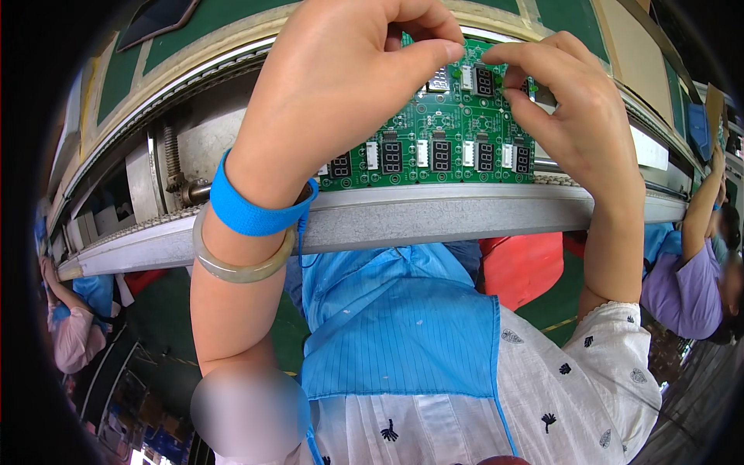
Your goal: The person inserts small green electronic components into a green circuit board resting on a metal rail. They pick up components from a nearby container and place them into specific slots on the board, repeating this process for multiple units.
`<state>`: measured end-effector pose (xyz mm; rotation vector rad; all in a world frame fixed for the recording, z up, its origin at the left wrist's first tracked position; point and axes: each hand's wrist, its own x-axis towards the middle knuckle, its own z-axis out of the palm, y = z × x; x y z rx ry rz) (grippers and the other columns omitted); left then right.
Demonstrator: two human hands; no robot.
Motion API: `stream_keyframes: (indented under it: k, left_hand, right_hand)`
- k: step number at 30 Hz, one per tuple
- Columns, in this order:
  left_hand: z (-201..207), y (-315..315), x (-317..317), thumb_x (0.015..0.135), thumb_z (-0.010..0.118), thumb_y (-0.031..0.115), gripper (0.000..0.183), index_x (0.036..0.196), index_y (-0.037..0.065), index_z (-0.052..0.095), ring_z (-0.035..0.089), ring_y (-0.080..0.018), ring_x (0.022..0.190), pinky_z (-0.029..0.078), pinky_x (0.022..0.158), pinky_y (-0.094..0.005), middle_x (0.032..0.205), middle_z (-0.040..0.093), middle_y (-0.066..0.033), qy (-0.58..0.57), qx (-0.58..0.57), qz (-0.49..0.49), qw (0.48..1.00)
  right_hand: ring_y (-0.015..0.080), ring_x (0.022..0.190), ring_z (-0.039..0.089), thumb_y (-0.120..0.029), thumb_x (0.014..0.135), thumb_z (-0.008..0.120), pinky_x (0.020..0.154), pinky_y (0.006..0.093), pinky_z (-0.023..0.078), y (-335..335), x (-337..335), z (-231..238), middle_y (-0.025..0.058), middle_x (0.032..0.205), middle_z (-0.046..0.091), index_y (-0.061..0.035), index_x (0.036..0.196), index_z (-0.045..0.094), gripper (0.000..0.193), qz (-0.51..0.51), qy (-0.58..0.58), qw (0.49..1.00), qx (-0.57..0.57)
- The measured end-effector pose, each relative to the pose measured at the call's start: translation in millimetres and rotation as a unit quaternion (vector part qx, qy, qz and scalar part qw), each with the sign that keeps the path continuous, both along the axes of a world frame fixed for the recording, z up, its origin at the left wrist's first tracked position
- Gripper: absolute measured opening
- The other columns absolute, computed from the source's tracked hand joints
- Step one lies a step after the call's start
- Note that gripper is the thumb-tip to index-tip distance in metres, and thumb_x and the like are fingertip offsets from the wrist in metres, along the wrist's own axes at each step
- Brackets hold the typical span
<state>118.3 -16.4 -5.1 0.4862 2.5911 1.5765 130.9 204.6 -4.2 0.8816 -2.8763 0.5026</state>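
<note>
A green circuit board panel (465, 120) lies on the rail frame, carrying rows of black digit displays (441, 155) and white connectors (421, 153). Over its far part, my left hand (364, 58) is closed, thumb and index fingertip pinched together; what they hold, if anything, is too small to name. My right hand (570, 97) is over the board's right side, its index finger stretched toward a display. Thumb and middle finger of that hand come together beside a small green part (501, 80); whether it is in their grip is unclear. My hands hide some of the board.
A metal rail (434, 213) runs along the near side of the board. To the left is a threaded rod (170, 151). A dark flat device (157, 22) lies at far left. Below are a red stool (523, 267) and, at the right, another person in purple (682, 287).
</note>
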Motion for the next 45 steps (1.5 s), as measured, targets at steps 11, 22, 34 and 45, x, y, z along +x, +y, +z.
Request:
stream_keyframes:
  k: [11,22,34,45]
  left_hand:
    - [1,3,2,0.087,0.073,0.005,0.011,0.093,-0.004,0.074,0.054,-0.0066,0.063,0.045,0.057,-0.0231,0.071,0.067,-0.0039,0.006,-0.021,0.008,1.000]
    - [-11,-1,-9,0.086,0.075,0.007,0.013,0.097,0.001,0.077,0.062,-0.0146,0.072,0.049,0.066,-0.0271,0.084,0.072,-0.0066,0.041,-0.037,-0.033,0.998]
    - [-29,0,-13,0.085,0.076,0.003,0.010,0.095,0.001,0.077,0.060,-0.0113,0.080,0.047,0.074,-0.0257,0.094,0.071,-0.0034,0.114,-0.062,-0.073,0.989]
    - [-33,13,-11,0.076,0.080,0.006,0.010,0.085,0.009,0.079,0.059,-0.0260,0.084,0.046,0.077,-0.0380,0.084,0.067,-0.0042,0.230,-0.142,-0.092,0.958]
  right_hand:
    - [0.0196,0.084,0.062,-0.001,0.080,0.072,0.074,0.0328,0.051,4,-1,-2,0.0032,0.084,0.066,-0.0095,0.114,0.074,0.035,-0.022,-0.027,0.999,-0.024]
    - [0.0071,0.086,0.054,-0.008,0.091,0.069,0.084,0.0247,0.046,47,-18,-20,-0.0029,0.087,0.059,-0.0038,0.122,0.070,0.031,-0.122,-0.112,0.965,-0.202]
    - [0.0152,0.076,0.064,-0.002,0.084,0.067,0.068,0.0297,0.053,36,-13,-13,0.0081,0.082,0.067,0.0033,0.109,0.070,0.026,-0.163,-0.055,0.953,-0.250]
    - [0.0223,0.079,0.065,-0.007,0.083,0.066,0.069,0.0343,0.053,41,-10,-6,0.0093,0.083,0.069,0.0001,0.106,0.072,0.025,-0.131,-0.018,0.960,-0.247]
